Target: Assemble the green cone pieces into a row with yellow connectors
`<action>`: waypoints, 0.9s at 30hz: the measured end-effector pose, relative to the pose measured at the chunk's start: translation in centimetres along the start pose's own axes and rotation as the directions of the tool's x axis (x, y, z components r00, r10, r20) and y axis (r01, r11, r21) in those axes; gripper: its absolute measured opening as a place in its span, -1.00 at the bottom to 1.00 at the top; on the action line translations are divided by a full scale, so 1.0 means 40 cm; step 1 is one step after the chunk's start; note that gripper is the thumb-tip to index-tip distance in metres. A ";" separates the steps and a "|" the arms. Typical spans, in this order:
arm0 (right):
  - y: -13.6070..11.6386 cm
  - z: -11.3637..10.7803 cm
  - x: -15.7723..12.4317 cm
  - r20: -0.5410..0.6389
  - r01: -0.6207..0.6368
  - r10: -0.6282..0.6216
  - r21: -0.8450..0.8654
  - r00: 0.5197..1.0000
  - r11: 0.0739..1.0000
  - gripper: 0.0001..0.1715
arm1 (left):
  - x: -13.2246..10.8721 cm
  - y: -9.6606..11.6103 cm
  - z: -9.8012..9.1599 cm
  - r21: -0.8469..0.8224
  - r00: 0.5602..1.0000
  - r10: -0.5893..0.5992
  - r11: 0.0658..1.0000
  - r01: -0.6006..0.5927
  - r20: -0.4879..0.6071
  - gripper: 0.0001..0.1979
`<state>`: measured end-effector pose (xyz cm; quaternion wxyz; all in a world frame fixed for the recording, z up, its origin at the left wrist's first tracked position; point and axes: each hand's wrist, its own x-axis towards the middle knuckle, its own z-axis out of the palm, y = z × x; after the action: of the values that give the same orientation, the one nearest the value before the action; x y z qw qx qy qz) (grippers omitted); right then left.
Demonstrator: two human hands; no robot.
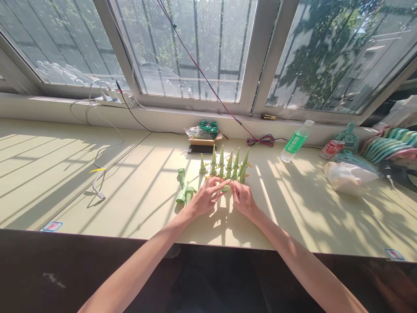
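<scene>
My left hand [207, 196] and my right hand [243, 198] meet over the table, fingertips almost touching. Between them shows a bit of a green plastic spike [225, 188], mostly covered by my left fingers, which are closed around it. The thumb and forefinger of my right hand are pinched beside it, and whatever they hold is too small to make out. Just beyond my hands several green cone-shaped spikes [230, 164] stand point up in rows, with small yellow parts at their sides. More green spikes [181, 178] lie or stand left of my left hand.
Behind the spikes are a dark phone [202, 149] and a small cardboard box [205, 141] with plastic bags. A bottle [296, 142], a red can [332, 148] and a plastic bag [345, 177] stand to the right. A white cable [97, 184] lies left.
</scene>
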<state>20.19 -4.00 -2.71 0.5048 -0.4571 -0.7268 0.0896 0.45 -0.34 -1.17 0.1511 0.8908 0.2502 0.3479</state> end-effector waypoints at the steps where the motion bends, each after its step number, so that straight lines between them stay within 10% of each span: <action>1: -0.002 -0.001 0.002 -0.021 -0.004 0.004 -0.005 1.000 1.000 -0.51 | 0.002 0.001 0.001 -0.006 1.000 -0.011 1.000 0.011 -0.018 -0.45; 7: -0.010 -0.017 0.013 -0.121 -0.009 0.002 -0.050 0.993 0.999 -0.54 | 0.013 0.008 -0.004 -0.101 0.969 -0.174 0.982 0.158 -0.176 -0.74; 11: -0.011 -0.021 0.013 -0.109 0.047 -0.050 -0.036 0.993 0.998 -0.58 | 0.018 0.015 -0.015 -0.106 0.951 -0.299 0.951 0.291 -0.079 -0.54; 27: -0.026 -0.010 0.003 -0.061 0.076 -0.080 -0.061 0.995 0.995 -0.55 | 0.008 0.003 -0.008 -0.127 0.967 -0.240 0.965 0.228 -0.087 -0.64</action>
<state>19.92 -4.64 -1.84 0.5172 -0.4456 -0.7300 0.0340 0.45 -0.22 -0.71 0.2297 0.8259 0.3403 0.3864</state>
